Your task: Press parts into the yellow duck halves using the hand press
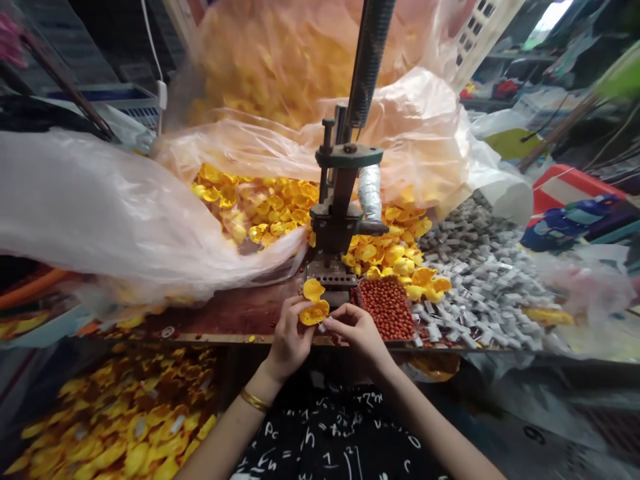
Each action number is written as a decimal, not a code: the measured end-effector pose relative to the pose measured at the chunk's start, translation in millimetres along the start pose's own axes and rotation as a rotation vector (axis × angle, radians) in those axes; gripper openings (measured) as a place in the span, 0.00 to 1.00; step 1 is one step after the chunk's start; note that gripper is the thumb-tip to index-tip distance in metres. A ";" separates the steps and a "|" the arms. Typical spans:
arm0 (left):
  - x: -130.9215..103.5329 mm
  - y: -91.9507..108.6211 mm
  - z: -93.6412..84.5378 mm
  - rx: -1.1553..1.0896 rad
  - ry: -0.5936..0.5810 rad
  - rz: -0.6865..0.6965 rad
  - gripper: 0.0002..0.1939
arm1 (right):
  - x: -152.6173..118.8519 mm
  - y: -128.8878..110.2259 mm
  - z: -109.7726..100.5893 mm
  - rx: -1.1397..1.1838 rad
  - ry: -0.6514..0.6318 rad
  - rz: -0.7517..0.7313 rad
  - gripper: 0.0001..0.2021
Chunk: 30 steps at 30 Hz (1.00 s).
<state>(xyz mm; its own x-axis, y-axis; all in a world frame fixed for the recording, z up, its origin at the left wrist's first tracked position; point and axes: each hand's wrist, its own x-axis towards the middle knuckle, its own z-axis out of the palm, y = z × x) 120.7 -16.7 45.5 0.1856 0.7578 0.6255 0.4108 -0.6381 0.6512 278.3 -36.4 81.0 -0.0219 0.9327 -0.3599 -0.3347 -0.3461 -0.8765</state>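
Observation:
My left hand [290, 340] is closed on a yellow plastic shell [315, 312] with two rounded, cupped halves, held open above the table's front edge. Thumb and fingertips of my right hand [364, 335] pinch a small whitish piece [323, 327] against the shell's lower edge; most of that piece is hidden by the fingers. Just behind both hands stands a hand press [336, 230] with a metal base block [330, 272]. A tray of small red-brown beads [385, 307] sits right beside my right hand.
Yellow shells [275, 210] spill from a large clear plastic bag [415, 127] behind the press. Grey-white small parts [480, 267] are heaped at the right. A plastic sheet [100, 213] drapes over the left side. More yellow shells [125, 413] lie below the table edge at lower left.

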 end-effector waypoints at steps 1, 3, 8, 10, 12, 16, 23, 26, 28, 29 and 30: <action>-1.4 0.0 1.2 0.020 0.019 0.029 0.22 | -0.5 2.1 0.8 0.034 0.001 0.033 0.19; -3.8 -0.3 4.7 0.051 0.055 0.081 0.26 | -1.2 4.8 2.7 0.105 0.007 0.099 0.19; -6.3 -1.8 12.8 0.076 0.097 0.123 0.33 | -3.4 4.1 8.0 0.234 0.015 0.139 0.22; -5.7 -1.7 14.2 0.085 0.112 0.105 0.34 | -3.9 2.5 9.1 0.259 0.001 0.139 0.23; -4.6 -1.0 14.9 0.083 0.117 0.085 0.35 | -3.7 1.6 9.5 0.275 -0.009 0.149 0.24; -1.7 0.6 15.6 0.100 0.130 0.066 0.35 | -1.8 2.2 10.2 0.276 -0.018 0.163 0.26; 6.9 1.2 11.0 0.138 0.139 0.219 0.35 | -0.4 -1.2 13.8 0.314 0.004 0.151 0.28; 8.4 0.5 9.5 0.164 0.124 0.206 0.35 | -1.5 -3.0 15.8 0.324 0.032 0.123 0.29; 7.9 -0.5 9.7 0.170 0.113 0.190 0.35 | -2.2 -3.0 15.8 0.336 0.033 0.116 0.29; 7.3 -1.1 10.1 0.165 0.106 0.183 0.35 | -2.4 -2.6 15.4 0.345 0.031 0.112 0.29; 6.5 -1.6 10.6 0.157 0.103 0.177 0.35 | -2.5 -2.2 14.7 0.351 0.028 0.105 0.29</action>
<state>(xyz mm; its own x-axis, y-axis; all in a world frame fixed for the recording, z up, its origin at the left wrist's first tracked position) 130.7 -9.3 44.0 0.1781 0.6129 0.7698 0.5147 -0.7248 0.4580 265.3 -36.5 88.5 -0.0489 0.8893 -0.4547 -0.6353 -0.3790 -0.6729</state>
